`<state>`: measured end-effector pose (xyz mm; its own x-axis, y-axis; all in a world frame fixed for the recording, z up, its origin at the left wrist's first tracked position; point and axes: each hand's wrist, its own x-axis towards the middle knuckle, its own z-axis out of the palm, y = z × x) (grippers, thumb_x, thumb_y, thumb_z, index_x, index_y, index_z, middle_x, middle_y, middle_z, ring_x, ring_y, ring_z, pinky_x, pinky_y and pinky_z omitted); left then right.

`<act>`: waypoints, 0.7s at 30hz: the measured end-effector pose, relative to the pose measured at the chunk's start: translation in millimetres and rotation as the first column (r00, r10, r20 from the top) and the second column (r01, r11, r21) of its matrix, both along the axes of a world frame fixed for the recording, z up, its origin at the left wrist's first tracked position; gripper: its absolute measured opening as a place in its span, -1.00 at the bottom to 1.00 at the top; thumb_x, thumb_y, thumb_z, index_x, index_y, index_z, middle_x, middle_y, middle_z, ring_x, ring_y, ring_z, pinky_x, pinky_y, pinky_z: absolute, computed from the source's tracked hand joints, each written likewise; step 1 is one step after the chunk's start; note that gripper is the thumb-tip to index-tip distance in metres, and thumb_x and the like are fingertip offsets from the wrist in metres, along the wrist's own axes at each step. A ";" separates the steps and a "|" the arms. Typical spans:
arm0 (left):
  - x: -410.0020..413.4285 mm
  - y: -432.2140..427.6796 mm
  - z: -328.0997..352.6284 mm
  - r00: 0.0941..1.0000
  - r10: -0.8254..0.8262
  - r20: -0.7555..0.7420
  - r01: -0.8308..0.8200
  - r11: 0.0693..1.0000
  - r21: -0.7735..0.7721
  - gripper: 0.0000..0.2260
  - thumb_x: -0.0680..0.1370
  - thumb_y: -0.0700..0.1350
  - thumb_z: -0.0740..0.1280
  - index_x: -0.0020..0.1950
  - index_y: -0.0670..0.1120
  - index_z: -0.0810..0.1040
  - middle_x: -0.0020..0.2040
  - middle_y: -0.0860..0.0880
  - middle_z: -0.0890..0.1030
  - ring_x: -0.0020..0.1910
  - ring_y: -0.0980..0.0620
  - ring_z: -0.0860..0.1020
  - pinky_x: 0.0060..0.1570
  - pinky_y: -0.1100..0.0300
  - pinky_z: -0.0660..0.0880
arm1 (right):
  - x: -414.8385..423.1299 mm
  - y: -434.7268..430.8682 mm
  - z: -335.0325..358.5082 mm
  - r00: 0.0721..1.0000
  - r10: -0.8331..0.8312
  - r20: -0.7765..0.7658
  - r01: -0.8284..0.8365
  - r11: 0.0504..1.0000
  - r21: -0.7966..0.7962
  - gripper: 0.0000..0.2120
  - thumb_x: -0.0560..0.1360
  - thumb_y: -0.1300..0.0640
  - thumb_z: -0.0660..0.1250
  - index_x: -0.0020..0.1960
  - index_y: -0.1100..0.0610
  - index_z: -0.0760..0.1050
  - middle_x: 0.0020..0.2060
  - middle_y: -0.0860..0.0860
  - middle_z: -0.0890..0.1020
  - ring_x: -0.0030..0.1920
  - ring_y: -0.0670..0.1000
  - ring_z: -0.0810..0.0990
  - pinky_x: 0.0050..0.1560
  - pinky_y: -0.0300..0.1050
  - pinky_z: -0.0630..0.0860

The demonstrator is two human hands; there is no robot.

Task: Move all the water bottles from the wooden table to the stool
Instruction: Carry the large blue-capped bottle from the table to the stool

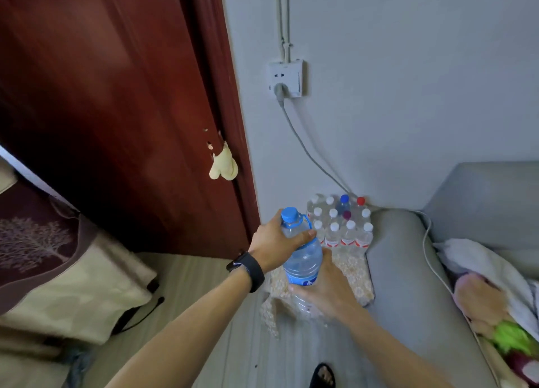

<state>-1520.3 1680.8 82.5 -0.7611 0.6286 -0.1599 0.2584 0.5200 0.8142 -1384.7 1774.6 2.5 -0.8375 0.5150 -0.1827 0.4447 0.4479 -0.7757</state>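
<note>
Placement is the step I judge to be in hand. The large water bottle point(303, 259) with the blue cap is held by both hands just above a surface covered with a flowered cloth point(357, 268). I take this surface for the stool, though the cloth hides what is under it. The wooden table is not in my view.

To do it well, I would lower the bottle upright onto the bare part of the cloth beside the right hand point(329, 296). I would stop short of the group of small bottles point(341, 226), which stands just beyond the left hand point(272, 243), against the wall. They stand close together, so one push from the big bottle could knock several over. The cloth looks soft and wrinkled. I would therefore set the base flat and check that the bottle stands before letting go, the lower hand first and the upper hand last.

The left hand comes in from the left with a dark watch point(248, 268) on the wrist. It grips the bottle's shoulder just under the cap, with the thumb lying across the near side. The right hand is wrapped round the lower part at the blue label, its back turned toward me. Between the two hands the bottle leans a little, cap toward the left hand. A gray cushion point(399, 256) lies to the right of the right hand.
</note>
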 end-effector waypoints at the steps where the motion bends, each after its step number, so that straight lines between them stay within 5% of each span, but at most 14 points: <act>1: -8.9 11.6 -2.6 1.000 0.017 0.001 -0.017 1.000 -0.007 -0.54 0.35 0.37 0.45 0.12 0.17 0.51 -0.07 0.16 0.65 -0.08 0.14 0.62 -0.01 0.12 0.60 | -11.0 14.1 -1.5 1.000 0.026 0.015 -0.026 1.000 0.009 -0.28 0.23 -0.26 0.55 0.20 -0.21 0.18 -0.01 -0.28 0.51 -0.02 -0.19 0.57 -0.08 -0.31 0.48; 9: -81.2 78.4 -37.7 0.996 0.053 0.070 -0.050 0.998 -0.039 -0.54 0.33 0.39 0.44 0.10 0.19 0.50 -0.04 0.16 0.65 -0.07 0.14 0.62 -0.02 0.11 0.60 | -86.5 84.7 -42.7 0.998 0.016 0.057 -0.013 0.998 -0.068 -0.25 0.22 -0.21 0.54 0.30 -0.15 0.28 0.00 -0.23 0.60 -0.05 -0.23 0.61 -0.10 -0.19 0.59; 13: -114.9 102.6 -67.4 0.995 -0.042 0.091 0.049 0.995 -0.083 -0.59 0.36 0.34 0.46 0.10 0.20 0.47 -0.01 0.15 0.61 -0.08 0.15 0.59 -0.16 0.29 0.48 | -117.1 100.3 -73.6 0.997 -0.022 0.081 0.033 0.989 -0.144 -0.21 0.22 -0.18 0.59 0.34 -0.10 0.30 0.03 -0.24 0.60 0.00 -0.27 0.59 -0.05 -0.25 0.55; 17: -150.2 121.5 -97.0 0.993 -0.073 0.094 0.086 0.986 -0.145 -0.59 0.41 0.30 0.45 0.11 0.12 0.48 -0.09 0.14 0.63 -0.09 0.07 0.60 -0.06 0.11 0.54 | -151.7 111.4 -102.0 0.988 -0.064 0.141 0.092 0.976 -0.197 -0.26 0.22 -0.14 0.60 0.32 -0.07 0.37 0.01 -0.23 0.61 0.01 -0.30 0.59 0.02 -0.19 0.58; 21: -175.6 139.8 -128.8 0.992 -0.112 0.063 0.122 0.976 -0.183 -0.60 0.45 0.31 0.41 0.12 0.10 0.46 -0.08 0.12 0.62 -0.15 0.06 0.57 -0.20 0.21 0.47 | -181.5 126.6 -118.3 0.975 -0.065 0.210 0.108 0.973 -0.203 -0.35 0.33 -0.05 0.60 0.29 -0.10 0.33 -0.04 -0.24 0.53 -0.07 -0.21 0.55 -0.10 -0.39 0.45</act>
